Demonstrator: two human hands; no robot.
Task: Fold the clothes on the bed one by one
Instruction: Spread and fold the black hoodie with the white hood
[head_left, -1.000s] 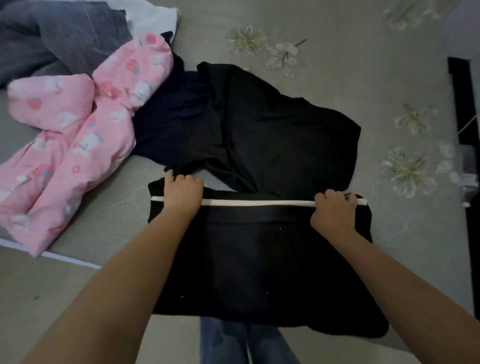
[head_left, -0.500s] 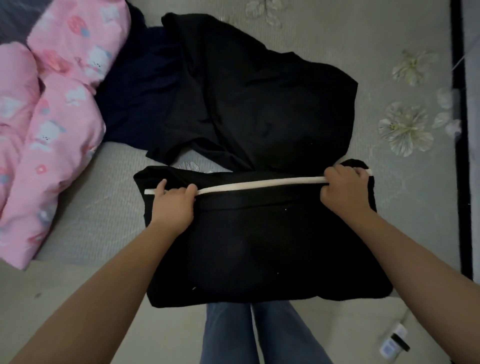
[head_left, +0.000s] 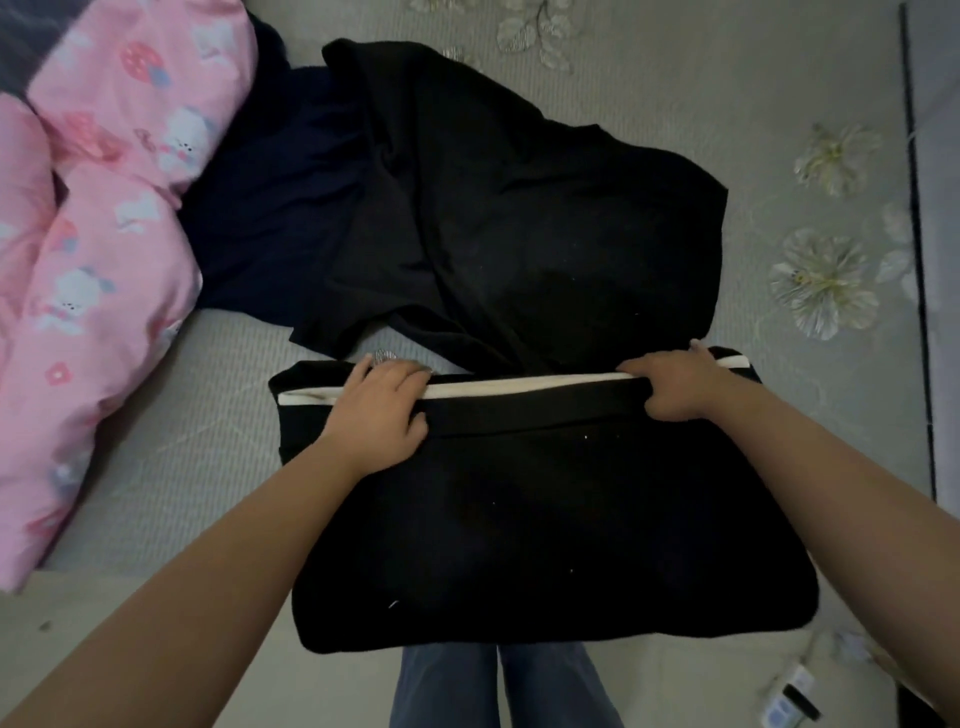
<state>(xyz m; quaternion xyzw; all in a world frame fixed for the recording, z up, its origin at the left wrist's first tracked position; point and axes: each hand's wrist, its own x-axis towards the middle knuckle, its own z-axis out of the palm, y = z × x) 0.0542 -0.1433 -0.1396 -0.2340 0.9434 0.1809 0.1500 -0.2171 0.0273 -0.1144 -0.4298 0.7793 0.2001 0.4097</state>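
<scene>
A black garment (head_left: 545, 519) with a white stripe (head_left: 519, 387) along its far edge lies folded at the near edge of the bed. My left hand (head_left: 379, 415) rests flat on its left end, fingers stretched over the stripe and thumb spread to the right. At the right end, my right hand (head_left: 675, 387) grips the striped edge with curled fingers. Beyond them a larger black garment (head_left: 519, 218) lies spread and crumpled, partly over a dark navy one (head_left: 280, 208).
A pink printed quilt (head_left: 104, 234) is bunched at the left. The grey bedsheet (head_left: 675, 78) has embroidered flowers (head_left: 826, 280) at the right. My jeans-clad legs (head_left: 498, 686) stand below the bed edge. A small white object (head_left: 789, 696) lies on the floor at lower right.
My left hand has loosened from pinching the stripe and now lies flatter over it. The right hand still holds its end. The view has tilted down toward the bed edge.
</scene>
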